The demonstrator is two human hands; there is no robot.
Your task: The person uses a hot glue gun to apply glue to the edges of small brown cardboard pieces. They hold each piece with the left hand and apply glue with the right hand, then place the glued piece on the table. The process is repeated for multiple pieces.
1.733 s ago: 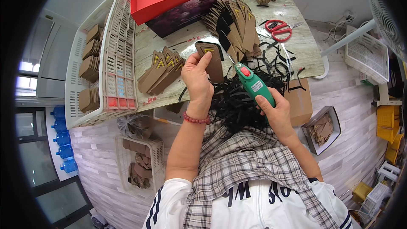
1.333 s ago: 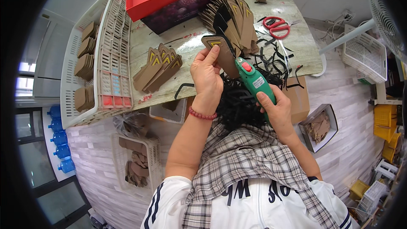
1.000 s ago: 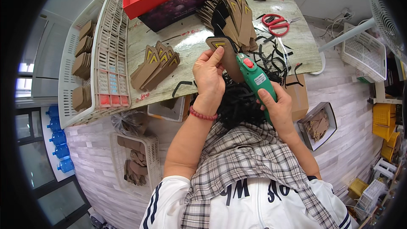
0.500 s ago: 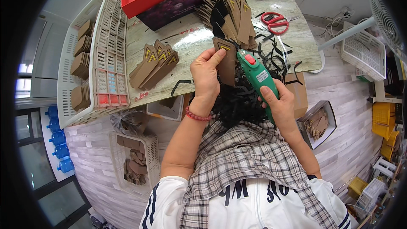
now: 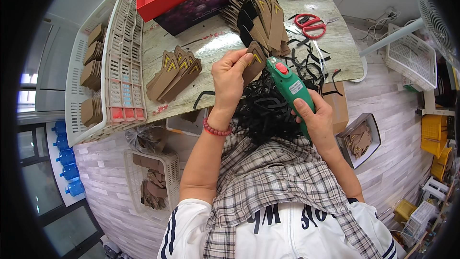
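My left hand (image 5: 231,74) pinches a brown strap-shaped piece (image 5: 254,62) with a yellow chevron near its pointed end. My right hand (image 5: 314,115) is wrapped round a green handheld electric cutter (image 5: 290,84) with a red switch. The cutter's head is close beside the right edge of the brown piece; whether they touch I cannot tell. Beyond my hands lies a large fanned pile of similar brown pieces (image 5: 268,21), some with black edges. A smaller stack of chevron pieces (image 5: 175,74) rests on the table left of my left hand. Curly black trimmings (image 5: 273,110) heap up below the cutter.
Red-handled scissors (image 5: 310,25) lie at the table's right. A red-lined box (image 5: 191,7) stands at the back, and a white plastic crate (image 5: 112,67) holds brown stacks at the left. On the floor are another crate (image 5: 175,172) and a box of brown pieces (image 5: 358,140).
My left hand has shifted slightly left, and the brown piece has tilted, its lower end swinging toward my palm. The cutter has moved slightly left; my right hand's grip is the same.
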